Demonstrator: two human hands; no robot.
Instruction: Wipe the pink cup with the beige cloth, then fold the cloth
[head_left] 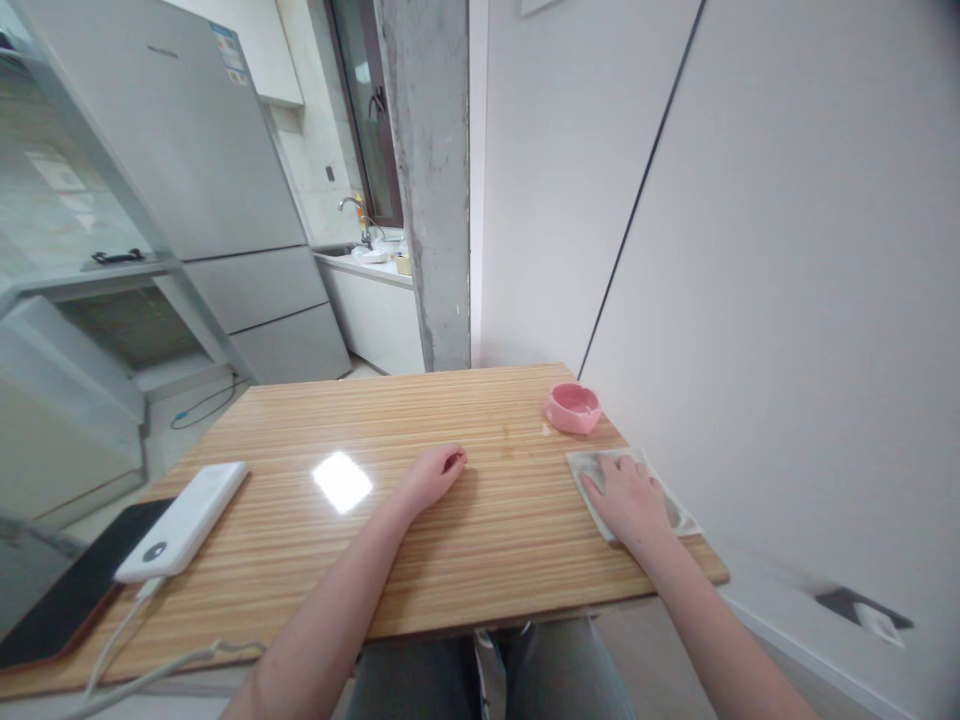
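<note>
My left hand (439, 468) rests on the wood-grain table (375, 410) near its middle, fingers curled into a loose fist with a small gap and nothing seen inside. My right hand (630, 492) lies palm down with fingers spread on a folded light-grey cloth (681, 515) at the table's right edge. The palm hides much of the cloth. Just beyond it stands a pink dish (574, 408) with an angular rim, apart from the hand. Faint wet-looking marks show on the wood left of the dish.
A white power bank (184, 525) with a cable (112, 635) plugged in lies partly over a dark tablet-like slab (82, 580) at the left. A pale wall (750, 300) runs along the right side. Behind are a fridge (187, 150) and a sink counter (375, 310).
</note>
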